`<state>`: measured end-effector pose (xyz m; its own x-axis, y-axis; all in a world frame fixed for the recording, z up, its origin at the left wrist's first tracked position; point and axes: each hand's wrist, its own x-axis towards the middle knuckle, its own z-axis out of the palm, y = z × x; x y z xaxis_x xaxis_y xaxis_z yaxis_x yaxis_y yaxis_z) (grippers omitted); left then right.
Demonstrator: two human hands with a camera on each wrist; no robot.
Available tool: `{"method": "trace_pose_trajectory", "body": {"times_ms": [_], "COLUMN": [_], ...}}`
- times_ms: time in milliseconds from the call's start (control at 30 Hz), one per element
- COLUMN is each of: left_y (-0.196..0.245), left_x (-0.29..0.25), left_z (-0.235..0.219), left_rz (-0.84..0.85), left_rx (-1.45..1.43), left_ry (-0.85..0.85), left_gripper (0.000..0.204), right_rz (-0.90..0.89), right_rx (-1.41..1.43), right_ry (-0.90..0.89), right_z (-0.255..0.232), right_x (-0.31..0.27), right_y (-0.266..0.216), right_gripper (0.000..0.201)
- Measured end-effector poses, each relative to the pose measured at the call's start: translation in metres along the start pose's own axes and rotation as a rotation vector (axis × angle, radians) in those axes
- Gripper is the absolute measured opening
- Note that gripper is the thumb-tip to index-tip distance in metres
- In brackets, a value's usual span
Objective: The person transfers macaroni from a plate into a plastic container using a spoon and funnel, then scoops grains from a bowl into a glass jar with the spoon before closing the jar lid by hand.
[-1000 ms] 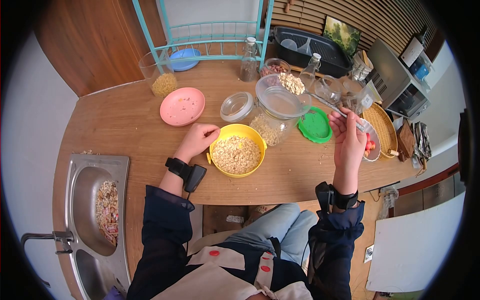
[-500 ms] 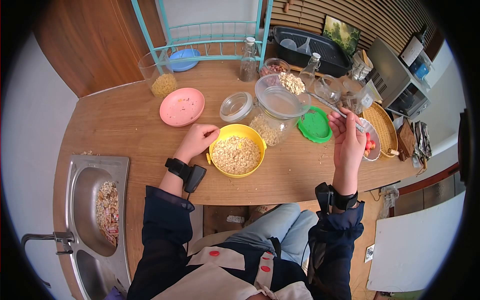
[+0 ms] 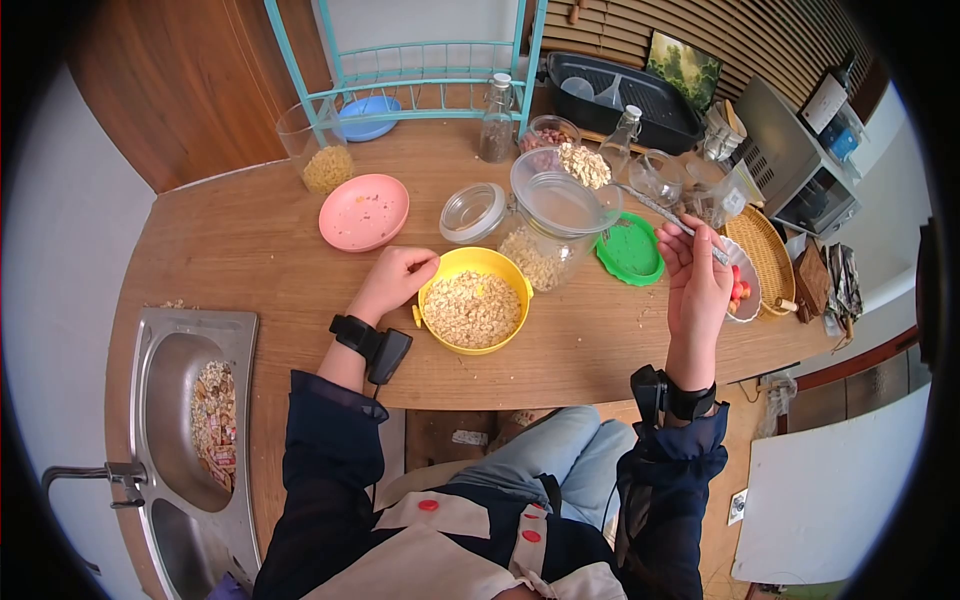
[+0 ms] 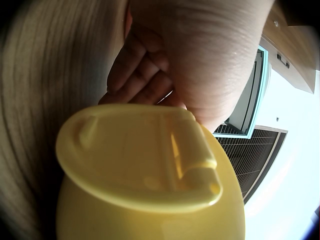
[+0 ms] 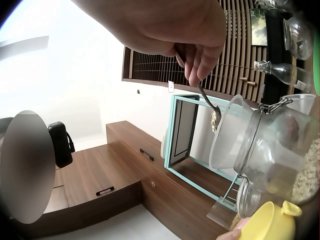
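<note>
My right hand [image 3: 696,275] grips the handle of a metal spoon [image 3: 650,204], whose bowl is heaped with oats [image 3: 584,166]. The spoon's bowl is over the edge of a clear funnel [image 3: 540,207] that sits in the mouth of a glass jar [image 3: 533,262], which has oats in its lower part. In the right wrist view the spoon [image 5: 209,102] slants down beside the funnel [image 5: 227,131]. My left hand [image 3: 397,281] pinches the rim of a yellow bowl [image 3: 527,318] full of oats; in the left wrist view its fingers [image 4: 137,80] are partly hidden behind the yellow bowl [image 4: 150,220].
Left of the jar lie its round glass lid [image 3: 473,213] and a pink bowl [image 3: 365,213]. A green lid [image 3: 630,250] and a white dish of red fruit [image 3: 743,285] are to the right. Bottles and a teal rack [image 3: 430,85] stand behind; a sink [image 3: 160,370] is at left.
</note>
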<state>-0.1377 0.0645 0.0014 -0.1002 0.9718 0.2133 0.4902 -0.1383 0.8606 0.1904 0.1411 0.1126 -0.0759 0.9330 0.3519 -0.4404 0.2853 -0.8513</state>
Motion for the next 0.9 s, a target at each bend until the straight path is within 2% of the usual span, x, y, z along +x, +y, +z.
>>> {"method": "trace_pose_trajectory", "body": {"times_ms": [900], "left_y": [-0.0004], "left_x": [0.0004], "left_z": [0.0006], "left_rz": [0.019], "left_rx": [-0.013], "left_ry": [0.001], "left_gripper": [0.020], "right_rz": [-0.009], "right_rx": [0.003], "right_ry": [0.005], "right_z": [-0.0022], "right_x": [-0.0015], "right_y": [0.0013], "right_gripper": [0.029]}}
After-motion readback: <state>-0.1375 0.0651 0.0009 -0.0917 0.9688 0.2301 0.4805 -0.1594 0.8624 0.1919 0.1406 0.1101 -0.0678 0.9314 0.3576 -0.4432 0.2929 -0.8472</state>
